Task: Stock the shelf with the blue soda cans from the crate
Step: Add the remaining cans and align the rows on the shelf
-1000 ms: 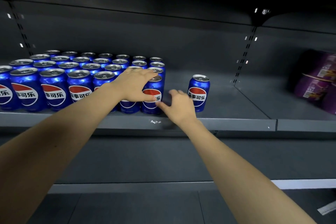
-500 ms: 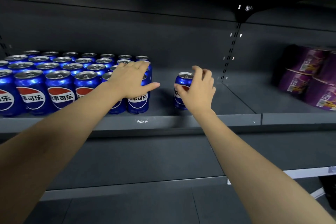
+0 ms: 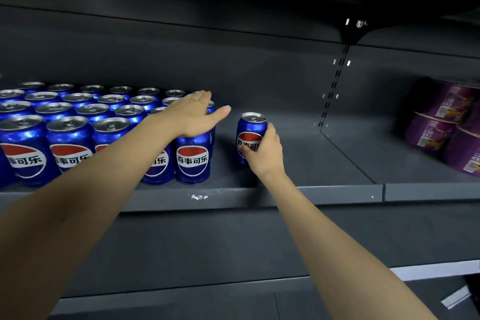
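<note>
Left hand centre frame, flat, fingers straight, thumb out right. Right hand just right, fingers curled, gripping a can.

Glossy blue metal on the soda cans, with bright highlights along the sides and brushed silver tops. Same shiny finish on the single can, gripped by the right hand. Matt dark grey painted metal across the shelf, chipped white at the front lip. Glossy printed purple film over the packs.
</note>
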Available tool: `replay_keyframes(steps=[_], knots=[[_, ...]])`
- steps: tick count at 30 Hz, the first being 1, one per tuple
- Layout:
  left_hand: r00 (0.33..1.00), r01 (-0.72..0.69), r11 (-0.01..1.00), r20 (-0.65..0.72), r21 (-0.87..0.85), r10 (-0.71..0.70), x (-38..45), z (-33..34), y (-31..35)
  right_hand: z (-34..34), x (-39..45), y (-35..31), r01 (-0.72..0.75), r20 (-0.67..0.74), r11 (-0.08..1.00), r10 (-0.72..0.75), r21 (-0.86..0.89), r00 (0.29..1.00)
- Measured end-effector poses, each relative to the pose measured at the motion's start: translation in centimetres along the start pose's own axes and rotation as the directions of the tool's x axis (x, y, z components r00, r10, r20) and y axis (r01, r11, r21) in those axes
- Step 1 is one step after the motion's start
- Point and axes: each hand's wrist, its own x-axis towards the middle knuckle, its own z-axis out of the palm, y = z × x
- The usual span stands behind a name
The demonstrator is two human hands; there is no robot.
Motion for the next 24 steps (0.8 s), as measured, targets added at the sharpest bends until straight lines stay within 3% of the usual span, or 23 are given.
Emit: replay_keyframes(steps=[6,17,24], knots=[[0.996,0.014,0.999,0.083,0.050,-0.018,2.1,0.0,-0.1,2.8,2.6,-0.9,0.015,0.062,0.999,-0.017,0.028,0.998],[0.981,0.075,0.996,0.184,-0.046,-0.065,4.9,1.0,-0.9,6.1,5.9,-0.4,0.047,0.090,0.999,-0.048,0.015,0.995],[0.989,0.049,0.993,0.144,-0.103,-0.034,4.6,1.1,-0.8,7.0,8.1,-0.3,0.031,0.120,0.999,-0.035,0.037,0.992]])
